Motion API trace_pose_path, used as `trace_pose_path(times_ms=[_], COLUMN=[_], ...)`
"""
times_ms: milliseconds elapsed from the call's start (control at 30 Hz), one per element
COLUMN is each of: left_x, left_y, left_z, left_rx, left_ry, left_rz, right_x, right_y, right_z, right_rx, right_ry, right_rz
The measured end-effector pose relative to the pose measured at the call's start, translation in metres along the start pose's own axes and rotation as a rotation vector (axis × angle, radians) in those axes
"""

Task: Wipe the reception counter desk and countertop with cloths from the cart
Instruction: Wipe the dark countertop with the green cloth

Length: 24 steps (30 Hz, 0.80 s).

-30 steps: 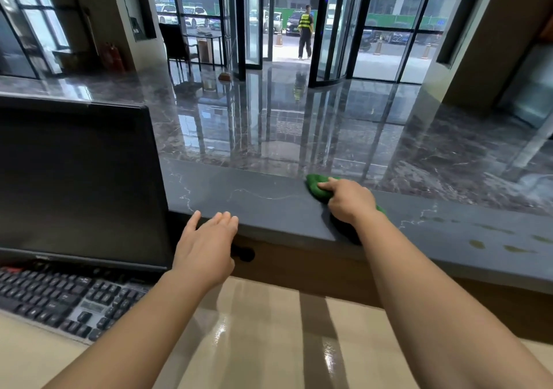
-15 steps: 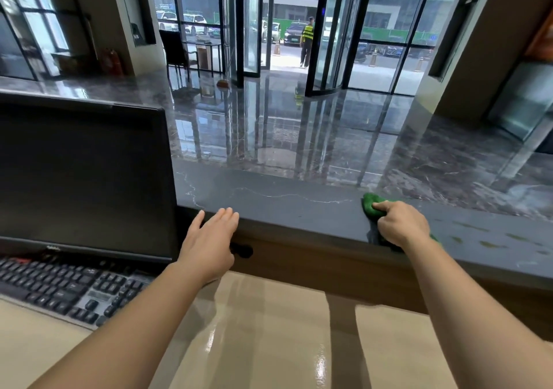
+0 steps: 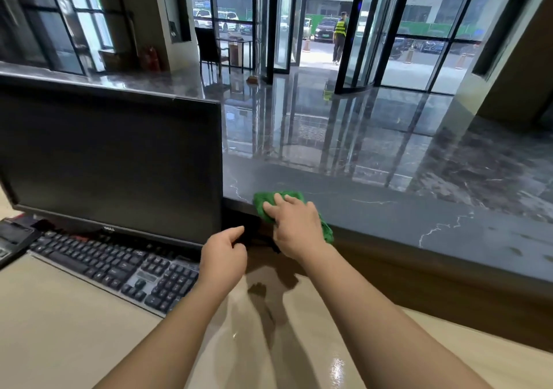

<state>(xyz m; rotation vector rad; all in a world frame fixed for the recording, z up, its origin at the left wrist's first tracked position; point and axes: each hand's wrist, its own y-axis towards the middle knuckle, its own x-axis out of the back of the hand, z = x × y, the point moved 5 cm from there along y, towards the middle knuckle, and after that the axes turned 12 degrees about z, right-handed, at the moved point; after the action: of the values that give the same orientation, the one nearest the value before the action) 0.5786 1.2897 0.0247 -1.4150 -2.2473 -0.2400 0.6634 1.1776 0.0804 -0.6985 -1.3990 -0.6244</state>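
The green cloth (image 3: 266,201) lies bunched on the near edge of the desk's dark stone ledge (image 3: 419,221), just beside the monitor (image 3: 110,161). The right hand (image 3: 296,230) lies over it, fingers fairly straight, pressing down. The left hand (image 3: 223,258) hovers by the keyboard (image 3: 119,266), loosely curled and holding nothing. This looks like the ledge-wiping step, and the next stroke probably calls for a firm sweep rightward, clear of the monitor.

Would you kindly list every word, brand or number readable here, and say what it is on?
"DELL": lower bezel of the monitor.
Keyboard: key legends too small to read.
Black device at the far left: markings too blurred to read.
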Motion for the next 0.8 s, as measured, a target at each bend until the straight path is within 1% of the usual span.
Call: trace_pose_path(times_ms=[67, 167, 233, 333, 533, 733, 800], left_x=[0.007, 0.008, 0.002, -0.014, -0.044, -0.089, -0.105], left_y=[0.004, 0.013, 0.021, 0.032, 0.029, 0.013, 0.007], left_z=[-0.004, -0.009, -0.011, -0.014, -0.019, -0.04, -0.046], left_rx=[0.025, 0.068, 0.115, 0.162, 0.197, 0.148, 0.149], left_ry=[-0.197, -0.396, -0.49, -0.613, -0.712, -0.643, -0.621], left_rz=[-0.037, -0.029, -0.004, 0.049, 0.107, 0.2, 0.223], right_x=[-0.008, -0.017, -0.019, -0.023, -0.034, -0.033, -0.034], right_y=[0.006, 0.012, 0.013, 0.011, -0.004, -0.037, -0.049], right_z=[0.015, 0.016, 0.014, 0.008, -0.009, -0.055, -0.069], right_rx=[0.121, 0.218, 0.272, 0.324, 0.31, 0.278, 0.302], right_ry=[-0.139, -0.362, -0.434, -0.449, -0.367, -0.344, -0.34], right_rz=[0.058, 0.09, 0.087, 0.071, 0.03, 0.009, -0.048])
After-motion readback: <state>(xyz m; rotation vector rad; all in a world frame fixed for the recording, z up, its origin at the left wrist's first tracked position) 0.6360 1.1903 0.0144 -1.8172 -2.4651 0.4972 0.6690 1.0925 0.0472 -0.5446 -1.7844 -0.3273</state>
